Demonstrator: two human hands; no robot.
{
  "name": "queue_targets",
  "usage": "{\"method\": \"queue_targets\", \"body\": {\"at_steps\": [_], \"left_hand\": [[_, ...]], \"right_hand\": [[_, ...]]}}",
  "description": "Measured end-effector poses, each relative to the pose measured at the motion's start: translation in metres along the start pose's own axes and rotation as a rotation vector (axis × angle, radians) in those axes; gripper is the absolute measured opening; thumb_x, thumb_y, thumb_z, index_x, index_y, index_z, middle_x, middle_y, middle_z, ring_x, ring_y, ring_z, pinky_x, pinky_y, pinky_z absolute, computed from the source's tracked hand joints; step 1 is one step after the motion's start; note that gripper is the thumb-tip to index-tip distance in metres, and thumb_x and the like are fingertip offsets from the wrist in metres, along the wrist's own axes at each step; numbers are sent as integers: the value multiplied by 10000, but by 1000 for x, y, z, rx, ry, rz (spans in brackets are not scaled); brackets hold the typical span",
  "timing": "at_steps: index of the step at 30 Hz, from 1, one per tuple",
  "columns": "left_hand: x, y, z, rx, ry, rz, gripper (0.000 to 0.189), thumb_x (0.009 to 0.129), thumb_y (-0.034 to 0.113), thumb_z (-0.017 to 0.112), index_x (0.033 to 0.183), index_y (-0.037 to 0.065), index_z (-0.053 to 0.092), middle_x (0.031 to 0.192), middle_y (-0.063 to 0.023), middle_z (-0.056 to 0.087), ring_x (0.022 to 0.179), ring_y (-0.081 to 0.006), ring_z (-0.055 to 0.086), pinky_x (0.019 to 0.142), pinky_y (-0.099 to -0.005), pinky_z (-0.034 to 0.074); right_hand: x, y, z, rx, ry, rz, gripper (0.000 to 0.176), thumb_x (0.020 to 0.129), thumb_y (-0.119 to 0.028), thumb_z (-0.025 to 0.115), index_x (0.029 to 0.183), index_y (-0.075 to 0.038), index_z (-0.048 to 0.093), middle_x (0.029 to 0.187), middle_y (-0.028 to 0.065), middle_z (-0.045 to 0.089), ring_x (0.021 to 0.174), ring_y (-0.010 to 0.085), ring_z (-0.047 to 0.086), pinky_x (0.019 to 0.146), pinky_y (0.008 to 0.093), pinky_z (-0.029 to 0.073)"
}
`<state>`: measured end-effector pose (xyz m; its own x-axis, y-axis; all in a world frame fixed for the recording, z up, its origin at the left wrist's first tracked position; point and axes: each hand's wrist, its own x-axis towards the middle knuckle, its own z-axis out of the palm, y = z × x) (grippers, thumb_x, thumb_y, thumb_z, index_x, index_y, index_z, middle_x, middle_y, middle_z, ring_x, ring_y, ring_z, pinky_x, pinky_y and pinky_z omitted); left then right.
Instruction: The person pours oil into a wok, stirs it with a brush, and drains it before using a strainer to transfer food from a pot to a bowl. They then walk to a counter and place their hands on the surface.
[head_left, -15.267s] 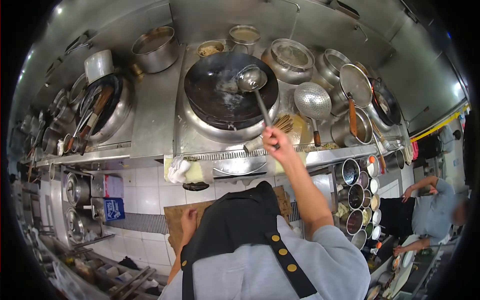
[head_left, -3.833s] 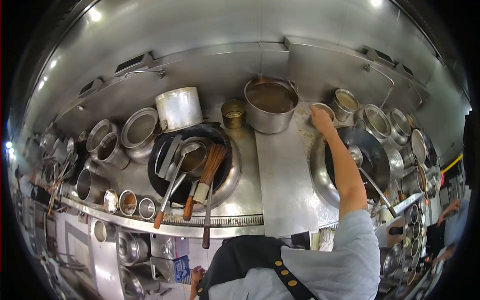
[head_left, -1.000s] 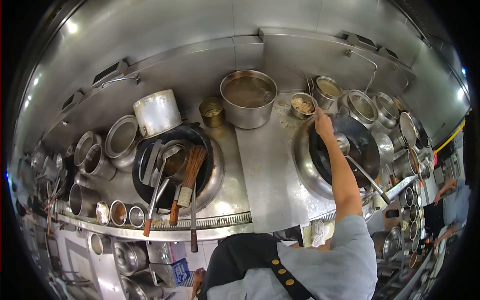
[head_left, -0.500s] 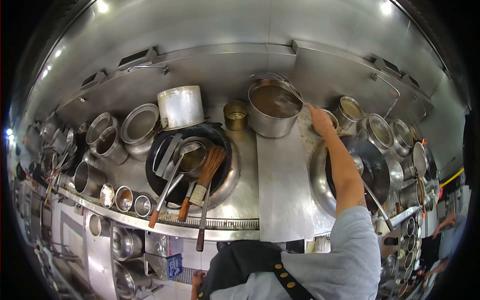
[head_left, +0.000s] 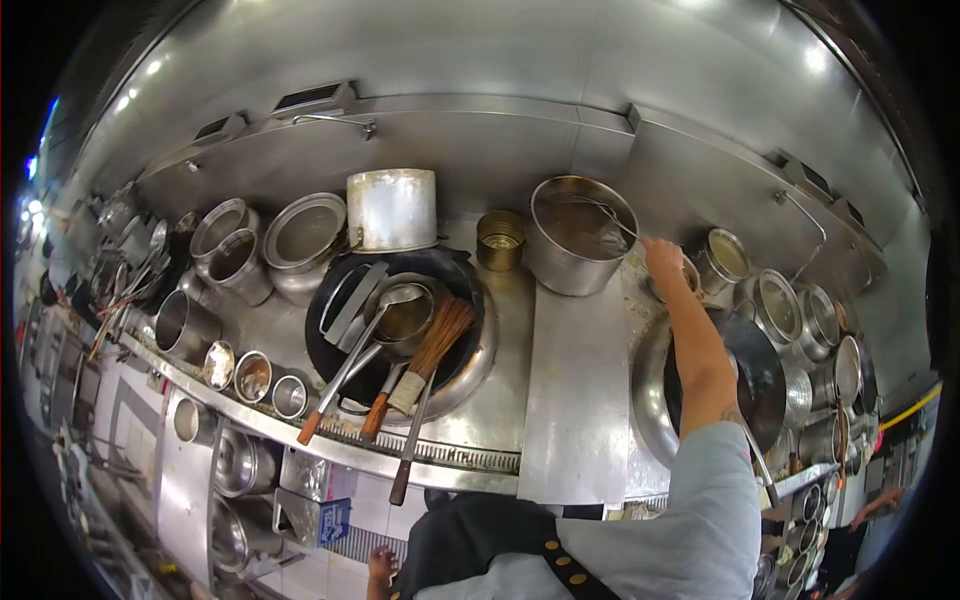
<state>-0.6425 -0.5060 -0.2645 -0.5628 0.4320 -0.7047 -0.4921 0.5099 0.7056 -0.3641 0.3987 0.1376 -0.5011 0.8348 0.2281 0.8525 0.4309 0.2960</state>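
Observation:
My right hand (head_left: 662,256) is closed around the handle of a long metal utensil (head_left: 622,224). The utensil's far end reaches into a large steel pot (head_left: 578,276) holding brown liquid, so its head is partly hidden and I cannot make out its kind. Low in the view, beside the dark apron, my left hand (head_left: 382,563) hangs away from the counter. Its fingers look loosely apart, with nothing seen in them. Left of the pot stands an open brass-coloured tin (head_left: 500,256).
A wok (head_left: 322,318) on the left burner holds a pan, ladles and a bamboo brush (head_left: 436,345). Behind it stands an upturned aluminium pot (head_left: 392,212). Another dark wok (head_left: 755,375) sits under my right arm. Lidded pots (head_left: 775,305) line the right; handles overhang the front edge.
The utensil has dropped lower into the pot; its wire-like part no longer rises over the back rim. My right hand stays by the pot's right rim. The whole view has shifted slightly.

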Motion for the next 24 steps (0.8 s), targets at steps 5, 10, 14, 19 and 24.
{"method": "queue_targets", "body": {"at_steps": [5, 10, 14, 19, 24], "left_hand": [[-16, 41, 24, -144, 108, -16, 231, 884, 158, 581, 1096, 97, 511, 780, -33, 565, 611, -153, 583, 452, -285, 489], [-23, 21, 23, -17, 14, -83, 235, 867, 133, 598, 1086, 87, 528, 798, -56, 594, 638, -189, 609, 476, -311, 511], [-13, -36, 12, 524, -116, 342, 228, 875, 137, 594, 1091, 77, 549, 828, -77, 631, 722, -240, 642, 556, -362, 537], [-13, -46, 10, -178, 104, -169, 204, 881, 139, 557, 1080, 103, 533, 815, -62, 610, 687, -210, 622, 520, -368, 512], [-41, 19, 30, -31, 153, -69, 225, 866, 144, 543, 1089, 126, 512, 807, -52, 584, 641, -173, 584, 501, -336, 488]], "right_hand": [[20, -1, -6, -156, -48, 34, 225, 920, -178, 469, 1047, -161, 655, 916, 95, 694, 889, 284, 682, 758, 395, 540], [27, 29, -22, -137, -145, -36, 217, 909, -213, 520, 986, -138, 708, 968, 118, 695, 921, 292, 678, 802, 403, 536], [22, 44, -58, -170, -159, -154, 232, 865, -269, 592, 992, -118, 714, 971, 129, 693, 941, 295, 672, 815, 403, 537], [36, 44, -85, -114, -239, -165, 285, 787, -325, 660, 1025, -176, 711, 991, 119, 692, 972, 301, 658, 825, 411, 536], [55, 51, -76, 4, -399, -255, 318, 774, -315, 642, 1047, -163, 697, 926, 137, 692, 841, 296, 661, 752, 419, 531]]}}
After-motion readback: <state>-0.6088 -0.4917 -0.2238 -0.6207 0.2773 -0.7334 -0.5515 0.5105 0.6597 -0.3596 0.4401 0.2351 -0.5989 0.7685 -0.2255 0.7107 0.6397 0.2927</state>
